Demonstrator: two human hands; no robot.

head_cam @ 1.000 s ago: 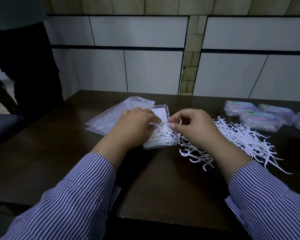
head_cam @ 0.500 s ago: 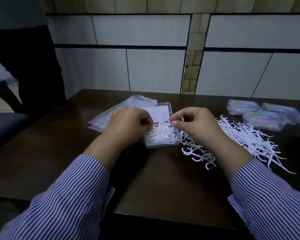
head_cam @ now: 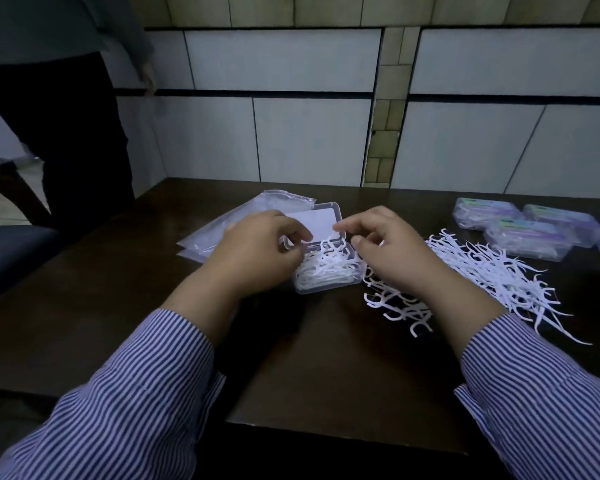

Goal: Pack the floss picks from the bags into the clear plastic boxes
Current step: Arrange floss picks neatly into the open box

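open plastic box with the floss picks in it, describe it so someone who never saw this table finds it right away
On the dark brown wooden table, look between the person's left hand and right hand. There sits the small clear plastic box, part-filled with white floss picks. Unlike the closed purple-labelled boxes at the far right, its lid stands open.

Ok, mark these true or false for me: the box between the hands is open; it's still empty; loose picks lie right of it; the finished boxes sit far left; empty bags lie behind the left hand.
1. The open box has its lid up: true.
2. It is empty: false, floss picks already fill it.
3. A loose pile of picks lies to its right: true.
4. The closed boxes sit far left: false, they are at the far right.
5. Plastic bags lie behind the left hand: true.
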